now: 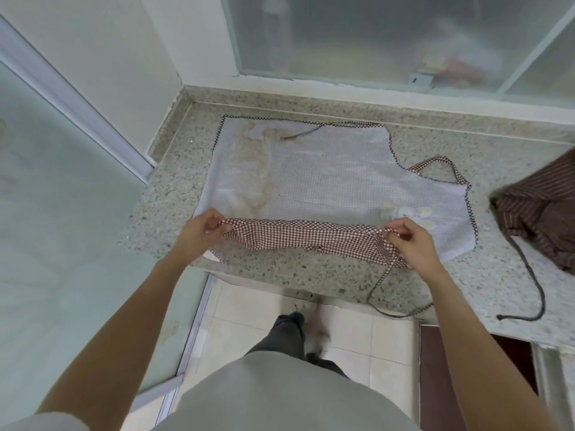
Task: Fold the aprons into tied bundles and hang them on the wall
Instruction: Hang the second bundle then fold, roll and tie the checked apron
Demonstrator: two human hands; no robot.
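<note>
Nearest, our left hand (199, 232) and right hand (412, 241) each pinch one end of the checked apron (326, 178), its near edge folded over between them into a long band of brown-and-white gingham. Beyond our knuckles the rest lies flat on the speckled stone counter (174, 194), its pale woven underside up, stained and edged with checked binding, and a thin tie (385, 293) trails below the right hand. Further right sits a crumpled brown striped apron (541, 213) with a dark cord.
</note>
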